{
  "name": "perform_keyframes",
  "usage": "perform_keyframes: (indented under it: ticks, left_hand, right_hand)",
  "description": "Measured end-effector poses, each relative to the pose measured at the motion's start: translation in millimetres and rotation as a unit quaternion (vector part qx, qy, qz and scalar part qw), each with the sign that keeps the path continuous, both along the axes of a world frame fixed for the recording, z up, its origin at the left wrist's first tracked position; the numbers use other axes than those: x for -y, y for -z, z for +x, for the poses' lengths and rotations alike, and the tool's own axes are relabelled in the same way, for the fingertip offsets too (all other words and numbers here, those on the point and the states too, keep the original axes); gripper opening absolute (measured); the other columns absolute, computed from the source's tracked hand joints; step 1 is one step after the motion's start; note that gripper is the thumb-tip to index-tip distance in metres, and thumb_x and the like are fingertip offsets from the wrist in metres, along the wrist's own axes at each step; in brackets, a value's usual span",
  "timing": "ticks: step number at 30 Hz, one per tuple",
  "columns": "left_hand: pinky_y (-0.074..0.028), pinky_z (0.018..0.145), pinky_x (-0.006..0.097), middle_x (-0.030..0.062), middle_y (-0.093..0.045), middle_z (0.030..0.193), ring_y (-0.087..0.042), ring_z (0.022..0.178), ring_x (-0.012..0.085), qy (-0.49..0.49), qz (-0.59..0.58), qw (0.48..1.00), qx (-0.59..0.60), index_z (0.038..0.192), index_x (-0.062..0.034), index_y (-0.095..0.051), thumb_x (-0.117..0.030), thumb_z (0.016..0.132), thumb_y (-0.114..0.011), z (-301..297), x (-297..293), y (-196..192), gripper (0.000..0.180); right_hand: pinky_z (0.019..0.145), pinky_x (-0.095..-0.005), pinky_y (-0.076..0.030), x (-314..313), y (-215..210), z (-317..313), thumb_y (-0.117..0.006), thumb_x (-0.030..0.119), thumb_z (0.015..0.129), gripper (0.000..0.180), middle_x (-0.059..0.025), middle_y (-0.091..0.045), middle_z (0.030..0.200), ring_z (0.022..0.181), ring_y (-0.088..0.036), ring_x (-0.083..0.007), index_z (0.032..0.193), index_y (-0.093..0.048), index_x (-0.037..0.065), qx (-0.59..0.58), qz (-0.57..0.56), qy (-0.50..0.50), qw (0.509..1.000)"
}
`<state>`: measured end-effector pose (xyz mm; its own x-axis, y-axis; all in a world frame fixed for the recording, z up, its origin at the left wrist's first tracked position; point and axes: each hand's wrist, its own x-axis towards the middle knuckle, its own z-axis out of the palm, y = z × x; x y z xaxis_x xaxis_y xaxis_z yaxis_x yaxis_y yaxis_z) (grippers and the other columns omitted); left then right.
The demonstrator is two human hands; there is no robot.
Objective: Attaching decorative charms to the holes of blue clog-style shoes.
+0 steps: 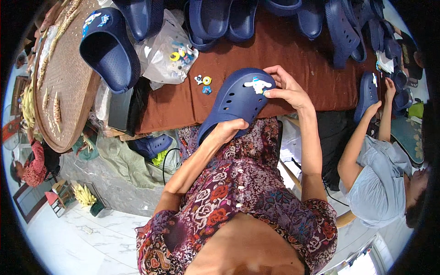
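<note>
A navy clog (236, 98) with round holes is held tilted in front of me, over the near edge of the brown cloth. My left hand (229, 131) is closed round its heel end, thumb on the upper. On its toe sits a white dog-shaped shoe charm (257, 85) with blue details. My right hand (291, 91) pinches at the toe, thumb against the charm's edge and fingertips by the shoe's rim. Left of the clog, on the cloth, lie a yellow-and-white charm (207, 80) and a blue flower charm (206, 90).
A clear plastic bag (158, 55) of charms lies beyond them. Several navy clogs (213, 18) line the far side; a decorated clog (110, 50) stands left, near a round woven tray (68, 91). At right, a co-worker's hands (381, 98) hold another clog (366, 94).
</note>
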<state>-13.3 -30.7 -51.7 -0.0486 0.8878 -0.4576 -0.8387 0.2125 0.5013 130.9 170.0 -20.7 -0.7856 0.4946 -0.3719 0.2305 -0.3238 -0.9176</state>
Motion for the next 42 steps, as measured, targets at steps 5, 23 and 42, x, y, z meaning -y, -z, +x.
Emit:
perform_keyframes:
  ticks: [5,23,42]
  left_hand:
    - [-0.046,0.071,0.029,0.002,-0.058,0.092,-0.055,0.078,0.0127,0.031,-0.036,0.999,-0.013,0.1,-0.0046,-0.06,0.003,0.07,-0.065,0.2,7.6,6.5,0.032]
    - [-0.043,0.071,0.028,0.0013,-0.06,0.08,-0.054,0.072,0.0127,0.006,0.0,0.996,0.092,0.078,-0.0047,-0.063,0.001,0.077,-0.062,1.0,11.5,46.0,0.006]
    - [-0.047,0.096,0.033,0.0053,-0.064,0.119,-0.06,0.108,0.0149,-0.066,-0.105,0.992,0.03,0.123,-0.0019,-0.058,-0.022,0.089,-0.071,8.7,-29.5,-30.8,0.041]
  right_hand:
    - [0.102,-0.0347,-0.04,-1.4,-2.6,-0.9,-0.079,0.009,0.072,0.061,-0.0088,-0.061,0.114,0.112,-0.055,-0.0197,0.126,-0.05,0.007,0.031,0.034,-0.03,0.999]
    - [0.099,-0.0357,-0.044,20.9,-15.7,-19.5,-0.078,0.019,0.078,0.044,-0.0127,-0.055,0.127,0.119,-0.055,-0.0269,0.119,-0.067,0.009,0.008,0.353,-0.025,0.935]
    - [0.082,-0.0401,-0.05,15.8,-31.3,-94.3,-0.065,0.02,0.086,0.017,-0.0114,-0.065,0.096,0.094,-0.063,-0.0317,0.099,-0.067,0.008,0.007,0.492,-0.124,0.862]
